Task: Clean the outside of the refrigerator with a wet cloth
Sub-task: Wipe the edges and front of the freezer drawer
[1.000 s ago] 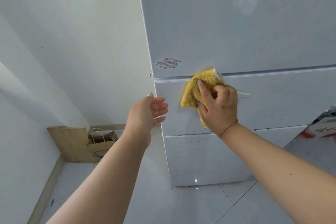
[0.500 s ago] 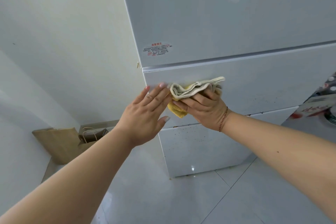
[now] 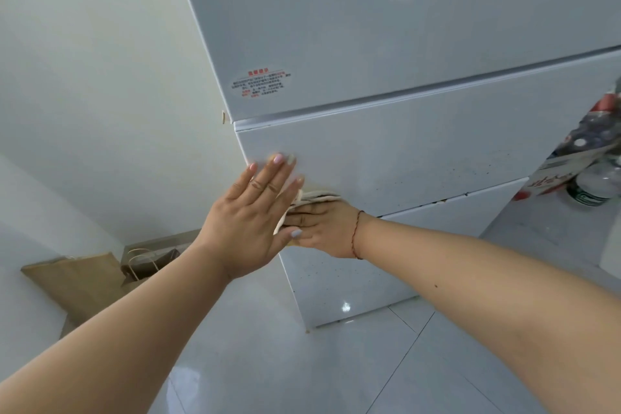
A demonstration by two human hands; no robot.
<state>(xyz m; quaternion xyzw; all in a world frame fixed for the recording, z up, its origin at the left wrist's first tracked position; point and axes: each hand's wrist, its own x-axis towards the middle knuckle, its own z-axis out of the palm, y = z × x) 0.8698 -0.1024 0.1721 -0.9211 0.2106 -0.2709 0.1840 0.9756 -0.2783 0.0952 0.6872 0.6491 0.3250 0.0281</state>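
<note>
The white refrigerator (image 3: 403,27) fills the upper right, with a red-print sticker (image 3: 262,82) low on its top door. My right hand (image 3: 322,228) holds the cloth (image 3: 319,197) against the lower left part of the middle drawer front (image 3: 437,151). Only a pale crumpled edge of the cloth shows above and beside that hand. My left hand (image 3: 248,222) lies flat with straight fingers over my right fingers and the cloth, its fingertips on the drawer's left edge. Dark specks dot the drawer front to the right.
A brown paper bag (image 3: 84,279) and a darker handled bag (image 3: 151,262) stand on the floor at the wall, left of the refrigerator. Bottles and a red-and-white box (image 3: 591,171) sit at the right edge. Glossy white floor tiles (image 3: 369,363) lie below.
My right hand moved the cloth down from the seam under the top door to the drawer's lower left. My left hand came from beside the refrigerator and now covers the right fingers.
</note>
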